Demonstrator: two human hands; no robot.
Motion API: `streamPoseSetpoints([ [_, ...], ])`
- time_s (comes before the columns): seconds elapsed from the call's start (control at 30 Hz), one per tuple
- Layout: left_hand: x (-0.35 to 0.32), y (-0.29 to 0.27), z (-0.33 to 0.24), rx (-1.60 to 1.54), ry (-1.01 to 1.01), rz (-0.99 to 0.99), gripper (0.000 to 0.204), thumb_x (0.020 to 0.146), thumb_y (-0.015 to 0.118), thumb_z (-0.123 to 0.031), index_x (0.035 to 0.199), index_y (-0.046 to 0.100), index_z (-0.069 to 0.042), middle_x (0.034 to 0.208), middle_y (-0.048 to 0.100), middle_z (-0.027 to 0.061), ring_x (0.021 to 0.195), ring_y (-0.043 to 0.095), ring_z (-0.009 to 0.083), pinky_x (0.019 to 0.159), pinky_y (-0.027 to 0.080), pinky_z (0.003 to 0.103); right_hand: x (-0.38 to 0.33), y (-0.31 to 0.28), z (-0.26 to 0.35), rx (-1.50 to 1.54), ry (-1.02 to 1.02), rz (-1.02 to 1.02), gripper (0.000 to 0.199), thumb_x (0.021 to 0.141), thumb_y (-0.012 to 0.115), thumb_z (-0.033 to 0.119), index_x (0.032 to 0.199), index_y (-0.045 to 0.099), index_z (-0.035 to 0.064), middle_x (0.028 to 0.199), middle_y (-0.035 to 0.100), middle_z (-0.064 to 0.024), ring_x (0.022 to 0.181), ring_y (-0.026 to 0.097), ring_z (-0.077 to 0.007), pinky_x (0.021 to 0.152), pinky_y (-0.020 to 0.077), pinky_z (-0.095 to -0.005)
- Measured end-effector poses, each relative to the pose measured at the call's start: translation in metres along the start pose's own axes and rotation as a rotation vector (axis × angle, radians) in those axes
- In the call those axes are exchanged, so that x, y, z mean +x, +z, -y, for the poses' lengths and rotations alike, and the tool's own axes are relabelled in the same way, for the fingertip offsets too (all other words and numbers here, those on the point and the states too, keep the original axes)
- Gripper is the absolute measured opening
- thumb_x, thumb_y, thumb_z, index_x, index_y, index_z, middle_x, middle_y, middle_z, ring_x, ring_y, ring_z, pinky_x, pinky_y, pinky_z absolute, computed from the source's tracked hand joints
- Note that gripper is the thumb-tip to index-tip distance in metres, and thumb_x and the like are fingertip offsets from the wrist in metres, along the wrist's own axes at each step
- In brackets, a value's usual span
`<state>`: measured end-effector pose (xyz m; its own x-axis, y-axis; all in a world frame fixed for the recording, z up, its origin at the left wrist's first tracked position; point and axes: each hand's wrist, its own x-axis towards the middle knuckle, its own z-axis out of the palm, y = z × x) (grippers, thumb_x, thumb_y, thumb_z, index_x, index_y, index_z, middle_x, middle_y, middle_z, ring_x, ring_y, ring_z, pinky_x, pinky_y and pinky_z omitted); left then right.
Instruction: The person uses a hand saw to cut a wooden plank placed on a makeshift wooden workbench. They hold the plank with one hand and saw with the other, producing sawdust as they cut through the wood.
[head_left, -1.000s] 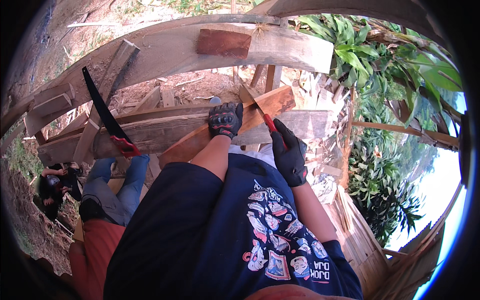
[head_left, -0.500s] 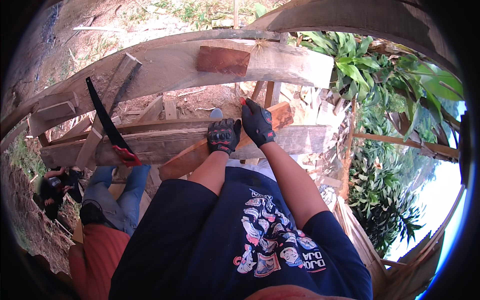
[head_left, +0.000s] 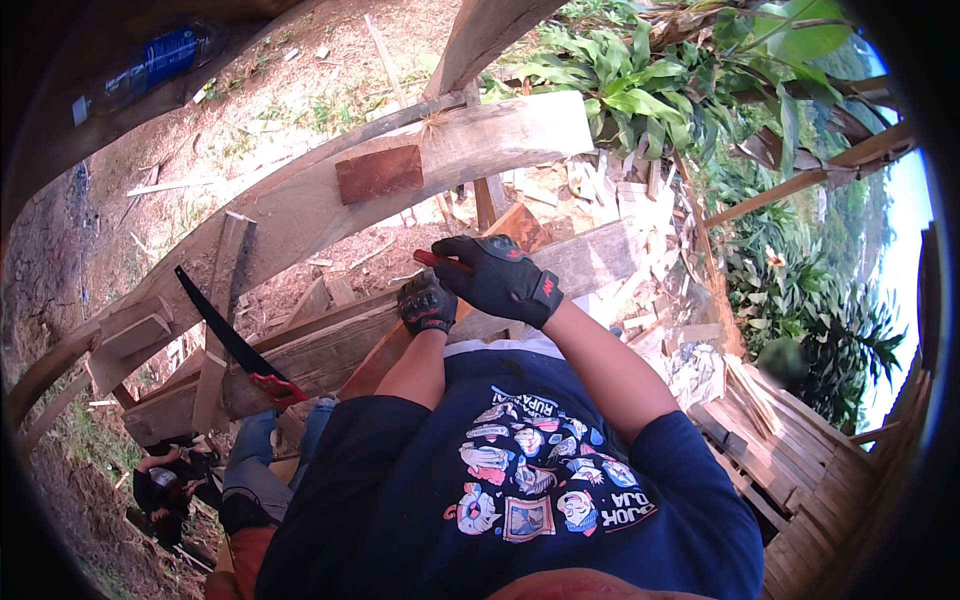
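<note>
Both my hands wear black gloves. My left hand [head_left: 428,305] is curled over a reddish-brown plank [head_left: 517,226] that slants across a grey wooden beam [head_left: 590,258]. My right hand [head_left: 500,276] is just above and to the right of it, closed around a slim red-handled tool [head_left: 430,259] whose tip points left over the plank. What kind of tool it is cannot be made out. My dark blue printed shirt fills the lower middle of the picture.
A black-bladed saw with a red handle [head_left: 232,345] lies across the beams at left. A small reddish board [head_left: 378,173] sits on the wide upper beam [head_left: 500,135]. Another person [head_left: 175,480] crouches below left. Wood offcuts [head_left: 640,215] and leafy plants [head_left: 620,70] lie to the right.
My right hand swung left from beside my body to just above my left hand on the plank, still holding the red tool. My left hand stayed on the plank.
</note>
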<state>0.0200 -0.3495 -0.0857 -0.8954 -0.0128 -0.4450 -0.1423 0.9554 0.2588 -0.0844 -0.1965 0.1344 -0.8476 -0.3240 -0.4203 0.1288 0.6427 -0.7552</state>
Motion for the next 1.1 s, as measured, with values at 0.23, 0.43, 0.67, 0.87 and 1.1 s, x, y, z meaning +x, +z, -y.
streamPoseSetpoints([
  [0.23, 0.0, -0.021, -0.023, -0.016, -0.019, 0.0, 0.065, 0.113, 0.033, -0.057, 0.115, 0.079, -0.012, 0.111, 0.08, 0.0205, 0.109, 0.076, 0.0412, 0.1, 0.056, 0.056, -0.228, -0.061, 0.002, 0.12, 0.166, -0.483, 0.039, 0.103, 0.074, 0.026, 0.134, 0.076, 0.0024, 0.119, 0.081, -0.0193, 0.103, 0.08, -0.0291, 0.093, 0.0606, -0.0395],
  [0.43, -0.004, -0.026, -0.013, -0.238, -0.039, -0.027, 0.069, 0.108, 0.051, -0.062, 0.141, 0.064, -0.004, 0.137, 0.072, 0.0206, 0.128, 0.069, 0.0388, 0.109, 0.052, 0.053, -0.334, -0.012, 0.0, 0.476, 0.509, -0.778, 0.042, 0.103, 0.074, 0.026, 0.137, 0.074, 0.0006, 0.122, 0.079, -0.0153, 0.111, 0.075, -0.0218, 0.098, 0.0564, -0.0364],
  [0.67, -0.052, -0.053, -0.014, 0.117, 0.313, 0.125, 0.127, 0.071, 0.093, -0.066, 0.164, 0.035, -0.003, 0.16, 0.049, 0.0229, 0.149, 0.049, 0.0406, 0.12, 0.045, 0.052, -0.351, 0.033, -0.003, 0.502, 0.343, -0.876, 0.043, 0.103, 0.073, 0.024, 0.138, 0.073, 0.0002, 0.129, 0.077, -0.0194, 0.123, 0.073, -0.0276, 0.109, 0.0528, -0.0389],
  [0.87, -0.054, -0.029, -0.01, 0.235, 0.28, 0.019, 0.115, 0.065, 0.096, -0.051, 0.154, 0.04, -0.005, 0.141, 0.056, 0.0182, 0.133, 0.057, 0.0379, 0.11, 0.05, 0.052, -0.346, 0.042, -0.011, 0.014, 0.008, -0.808, 0.032, 0.104, 0.071, 0.017, 0.134, 0.072, 0.0069, 0.138, 0.071, -0.0173, 0.125, 0.07, -0.0344, 0.106, 0.0564, -0.0432],
  [1.1, -0.042, -0.058, -0.01, 0.231, 0.398, 0.325, 0.112, 0.065, 0.094, -0.052, 0.151, 0.044, -0.001, 0.145, 0.056, 0.0239, 0.135, 0.058, 0.0426, 0.111, 0.053, 0.053, -0.351, 0.045, 0.0, 0.371, 0.099, -0.76, 0.043, 0.102, 0.072, 0.023, 0.141, 0.072, 0.0043, 0.133, 0.077, -0.0193, 0.123, 0.074, -0.0315, 0.109, 0.0542, -0.0411],
])
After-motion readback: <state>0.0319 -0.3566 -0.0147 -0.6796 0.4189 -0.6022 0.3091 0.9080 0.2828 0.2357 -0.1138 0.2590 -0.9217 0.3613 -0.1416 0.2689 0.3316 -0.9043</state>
